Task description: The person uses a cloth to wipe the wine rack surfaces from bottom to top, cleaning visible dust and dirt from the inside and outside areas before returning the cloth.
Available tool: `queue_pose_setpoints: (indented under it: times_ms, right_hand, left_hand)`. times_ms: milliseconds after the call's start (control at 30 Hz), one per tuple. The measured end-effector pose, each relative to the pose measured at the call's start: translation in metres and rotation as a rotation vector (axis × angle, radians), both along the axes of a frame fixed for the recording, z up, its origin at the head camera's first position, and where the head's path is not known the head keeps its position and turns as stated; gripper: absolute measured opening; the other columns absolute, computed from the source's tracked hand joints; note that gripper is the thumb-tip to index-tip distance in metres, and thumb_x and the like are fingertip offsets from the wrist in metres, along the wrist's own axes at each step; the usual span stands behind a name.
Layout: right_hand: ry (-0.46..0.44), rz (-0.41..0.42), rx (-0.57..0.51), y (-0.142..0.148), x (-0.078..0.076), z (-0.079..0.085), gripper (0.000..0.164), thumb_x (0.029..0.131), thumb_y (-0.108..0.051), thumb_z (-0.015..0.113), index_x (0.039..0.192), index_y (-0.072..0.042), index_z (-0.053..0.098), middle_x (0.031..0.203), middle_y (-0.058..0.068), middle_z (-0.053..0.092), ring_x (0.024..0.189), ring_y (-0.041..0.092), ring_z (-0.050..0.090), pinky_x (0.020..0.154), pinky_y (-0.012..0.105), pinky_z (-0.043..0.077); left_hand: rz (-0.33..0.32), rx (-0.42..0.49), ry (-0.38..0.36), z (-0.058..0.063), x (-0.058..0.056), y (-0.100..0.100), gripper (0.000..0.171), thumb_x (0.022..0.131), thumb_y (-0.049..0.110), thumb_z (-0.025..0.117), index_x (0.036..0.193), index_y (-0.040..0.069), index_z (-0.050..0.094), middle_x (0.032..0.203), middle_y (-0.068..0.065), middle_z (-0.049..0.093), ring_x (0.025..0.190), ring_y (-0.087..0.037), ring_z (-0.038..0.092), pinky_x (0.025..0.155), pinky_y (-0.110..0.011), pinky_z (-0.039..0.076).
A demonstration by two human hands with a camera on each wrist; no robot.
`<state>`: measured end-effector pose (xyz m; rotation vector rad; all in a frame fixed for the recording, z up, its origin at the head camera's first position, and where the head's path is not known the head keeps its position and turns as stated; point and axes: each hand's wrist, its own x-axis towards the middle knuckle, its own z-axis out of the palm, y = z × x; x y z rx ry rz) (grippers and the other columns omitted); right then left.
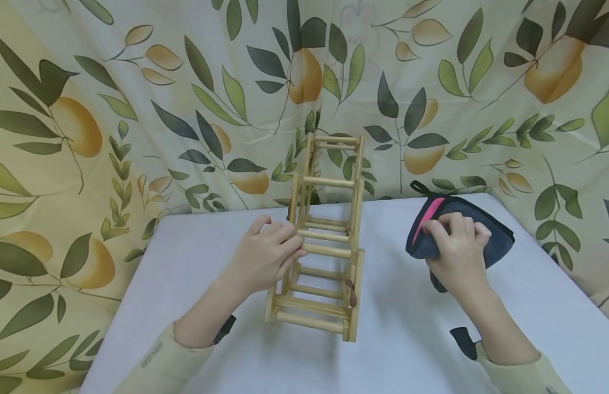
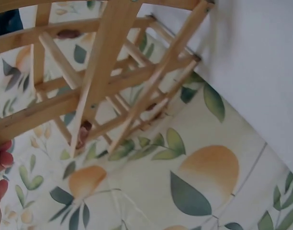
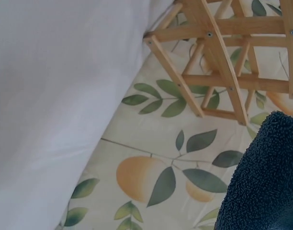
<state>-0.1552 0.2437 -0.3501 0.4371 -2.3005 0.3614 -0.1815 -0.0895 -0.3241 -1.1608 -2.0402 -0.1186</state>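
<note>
A light wooden rack (image 1: 329,251) with several rungs stands tilted over the table in the head view, its upper end rising against the patterned cloth. My left hand (image 1: 270,254) grips its left side near the middle, thumb hidden behind it. In the left wrist view, fingertips (image 2: 4,159) touch a wooden bar at the left edge. On the right, my right hand (image 1: 459,249) pinches a dark blue cloth mitt-like piece (image 1: 498,235) with black edging, a pink stripe and a hanging loop. Its terry surface fills the lower right corner of the right wrist view.
A white-covered table (image 1: 398,334) lies beneath both hands. Behind and around it hangs a cloth (image 1: 186,22) printed with leaves and orange fruit. Dark straps (image 1: 464,342) show at both sleeve cuffs. Small brown ties (image 1: 352,294) hang on the rack.
</note>
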Motion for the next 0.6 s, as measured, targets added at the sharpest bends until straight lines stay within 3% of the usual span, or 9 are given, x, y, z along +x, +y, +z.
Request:
queue_pose_setpoints:
  times_ms: [433,600]
  right_hand:
    - [-0.032,-0.045,0.029,0.019,0.010,0.002,0.058,0.046,0.021,0.075,0.096,0.000,0.054,0.095,0.025,0.042,0.092,0.043,0.035,0.080,0.058,0.015]
    - [-0.043,-0.064,0.025,0.027,0.014,0.003,0.060,0.046,0.021,0.076,0.097,0.000,0.054,0.096,0.025,0.041,0.094,0.044,0.034,0.080,0.059,0.014]
  left_hand:
    - [0.118,0.017,0.069,-0.002,0.023,0.046,0.045,0.101,0.030,0.020,0.074,0.016,0.053,0.073,0.003,0.044,0.069,-0.014,0.046,0.086,-0.036,0.033]
    - [0.175,0.026,0.081,-0.004,0.032,0.063,0.035,0.098,0.030,0.033,0.075,0.016,0.054,0.073,0.004,0.045,0.068,-0.013,0.045,0.083,-0.035,0.029]
